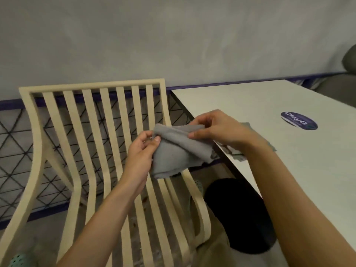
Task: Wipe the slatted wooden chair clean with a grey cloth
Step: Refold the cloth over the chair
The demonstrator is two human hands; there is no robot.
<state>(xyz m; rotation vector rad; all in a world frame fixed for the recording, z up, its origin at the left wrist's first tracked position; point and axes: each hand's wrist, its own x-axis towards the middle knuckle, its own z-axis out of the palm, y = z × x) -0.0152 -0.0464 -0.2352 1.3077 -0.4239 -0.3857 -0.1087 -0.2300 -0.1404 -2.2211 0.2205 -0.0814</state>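
A folded grey fabric cloth is held up by both hands, over the seat of the cream slatted wooden chair and just left of the white rectangular table; whether its lower edge touches the slats cannot be told. The left hand pinches the cloth's left corner between thumb and curled fingers; the right hand grasps its upper fold from the right, thumb on the near face. The chair stands at the left, its back toward the far grey plaster wall, with a black wire lattice fence behind it; brownish specks mark the seat slats beside the left forearm. On the table, further right, lies a round purple sticker; another piece of grey fabric shows beneath the right wrist.
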